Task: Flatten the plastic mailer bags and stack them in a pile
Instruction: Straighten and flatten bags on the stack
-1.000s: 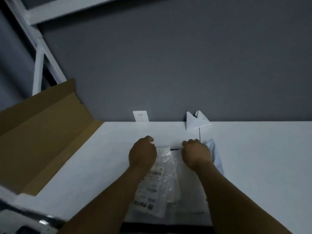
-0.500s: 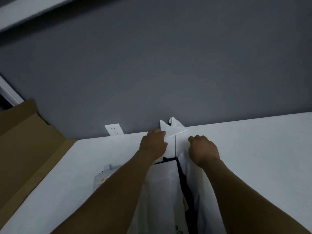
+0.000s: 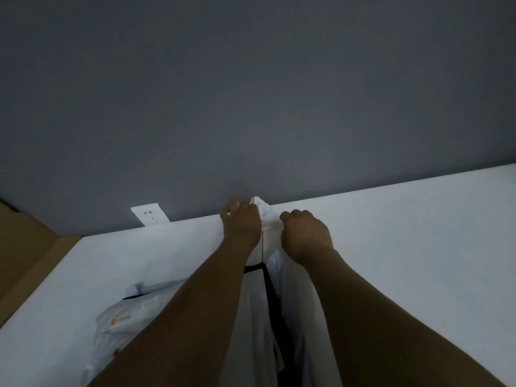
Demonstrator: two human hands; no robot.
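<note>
While the white mailer bag (image 3: 251, 317) lies lengthwise between your forearms, black strip at its far end, your left hand (image 3: 241, 226) curls against a folded white piece (image 3: 265, 212) by the wall. Your right hand (image 3: 305, 236) is fisted just beside it; I cannot tell what either grips. At your left lies a clear bag (image 3: 125, 322), its orange-marked label unreadable, on the table (image 3: 405, 247). Farther left are an outlet (image 3: 150, 217) and a cardboard box (image 3: 25, 252).
</note>
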